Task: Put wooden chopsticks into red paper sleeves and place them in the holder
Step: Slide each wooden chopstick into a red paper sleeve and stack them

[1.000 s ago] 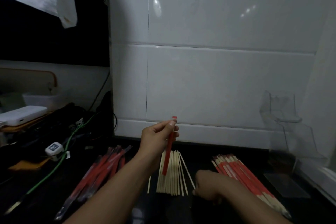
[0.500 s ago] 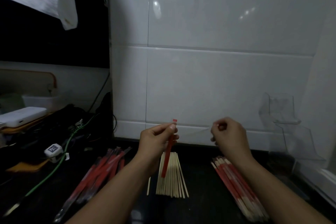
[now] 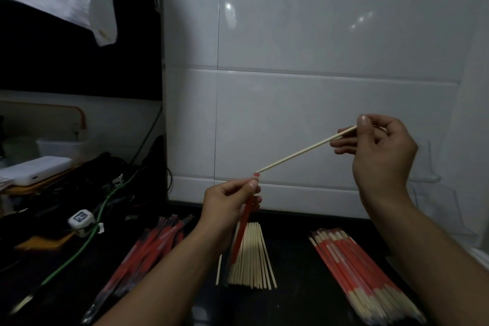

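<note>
Between the raised hands, one bare wooden chopstick (image 3: pixel 304 151) slants down-left from the right hand (image 3: pixel 381 156), which pinches its upper end; its tip hovers just above the mouth of one red paper sleeve (image 3: pixel 244 217) pinched upright by the left hand (image 3: pixel 227 204). Below lie roughly fifteen loose chopsticks (image 3: pixel 251 254), uncounted empty sleeves (image 3: pixel 150 249) left, and sleeved pairs (image 3: pixel 362 272) right.

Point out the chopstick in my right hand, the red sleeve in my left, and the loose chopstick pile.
chopstick (image 3: pixel 304 151): head view, mid-shaft.
red sleeve (image 3: pixel 244 222): head view, middle, below the hand.
loose chopstick pile (image 3: pixel 254 257): head view, centre.
</note>
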Tool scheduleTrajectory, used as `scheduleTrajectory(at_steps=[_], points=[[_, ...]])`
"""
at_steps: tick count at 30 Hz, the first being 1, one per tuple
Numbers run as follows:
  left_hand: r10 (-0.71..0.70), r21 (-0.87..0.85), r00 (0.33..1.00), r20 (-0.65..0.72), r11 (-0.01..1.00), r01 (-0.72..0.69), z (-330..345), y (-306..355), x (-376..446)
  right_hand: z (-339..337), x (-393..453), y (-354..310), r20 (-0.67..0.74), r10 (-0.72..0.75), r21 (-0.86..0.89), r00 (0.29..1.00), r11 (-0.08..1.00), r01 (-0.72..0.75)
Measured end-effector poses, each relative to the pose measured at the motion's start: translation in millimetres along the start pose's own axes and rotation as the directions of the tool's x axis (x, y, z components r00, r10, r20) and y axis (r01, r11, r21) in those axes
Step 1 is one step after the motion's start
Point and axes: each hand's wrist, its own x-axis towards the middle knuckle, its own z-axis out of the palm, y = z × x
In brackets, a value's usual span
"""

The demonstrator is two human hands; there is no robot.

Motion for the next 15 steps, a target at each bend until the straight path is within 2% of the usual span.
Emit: scheduleTrajectory(at_steps=[15], points=[[0.012, 0.039, 1.000, 0.020, 0.999, -0.013, 3.6, -0.2, -5.1, -4.9, 1.3, 8.6, -0.005, -0.025, -0.056, 1.000, 0.998, 0.025]])
